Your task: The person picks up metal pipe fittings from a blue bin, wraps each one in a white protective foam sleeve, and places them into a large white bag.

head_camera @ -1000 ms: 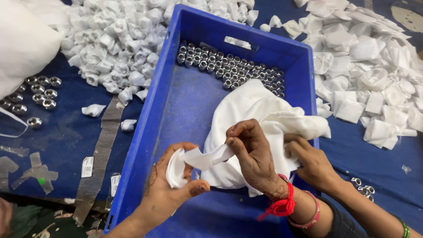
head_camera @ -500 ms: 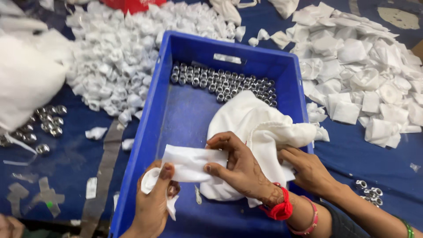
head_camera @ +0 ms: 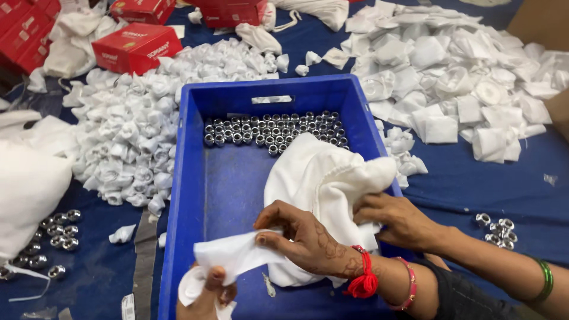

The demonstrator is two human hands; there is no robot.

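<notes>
One small white cloth square [head_camera: 237, 255] is held over the near end of the blue crate [head_camera: 184, 195], the grip of both the left hand [head_camera: 207, 293] and the right hand [head_camera: 302, 243] clamped on it. A third hand [head_camera: 403, 219] holds the large white cloth [head_camera: 320, 178]. Wrapped bundles [head_camera: 130, 136] are heaped to the left; metal nuts [head_camera: 267, 130] lie loose in the crate. Red rectangular boxes [head_camera: 136, 47] sit top left.

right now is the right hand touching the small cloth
Touching. The head view shows the right hand pinching the small cloth with its fingertips, no gap; the left hand grips its lower end.
</notes>
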